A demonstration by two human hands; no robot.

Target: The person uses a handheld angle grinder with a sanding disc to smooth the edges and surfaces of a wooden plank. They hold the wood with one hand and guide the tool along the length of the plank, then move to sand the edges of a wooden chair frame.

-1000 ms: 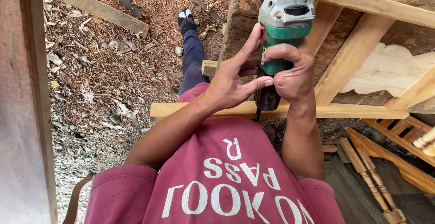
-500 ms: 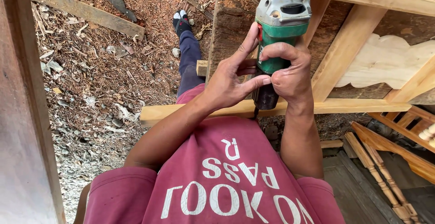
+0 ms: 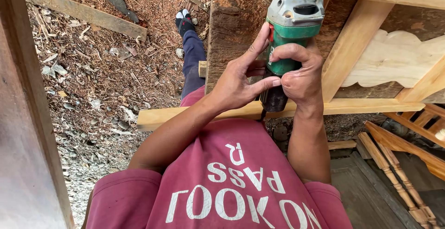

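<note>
Head view, looking straight down the person's front.

Item: green-and-grey handheld angle grinder with a red button on its grey head [image 3: 289,29] — held upright over the pale timber frame [image 3: 352,48], its head near the top edge of the picture, its dark rear end low between the wrists.

Right hand [image 3: 301,73]: closed around the green body of the grinder, fingers curled over the front, knuckles up.

Left hand [image 3: 238,78]: partly open against the grinder's left side — index finger stretched up along the green body, thumb laid across toward the right hand, touching it; the remaining fingers are folded by the housing.

Support: long pale wooden rail [image 3: 185,115] running left to right beneath both wrists, part of the same frame.

Surroundings: carved light-wood panel with a scalloped edge [image 3: 394,57] set in the frame at right; turned wooden spindles [image 3: 394,173] lying lower right; ground strewn with wood chips and shavings [image 3: 92,85] at left; loose grey plank [image 3: 83,12] upper left; dark-trousered leg and black shoe [image 3: 187,39] extended onto the chips; magenta shirt with white lettering [image 3: 222,187] filling the foreground.
</note>
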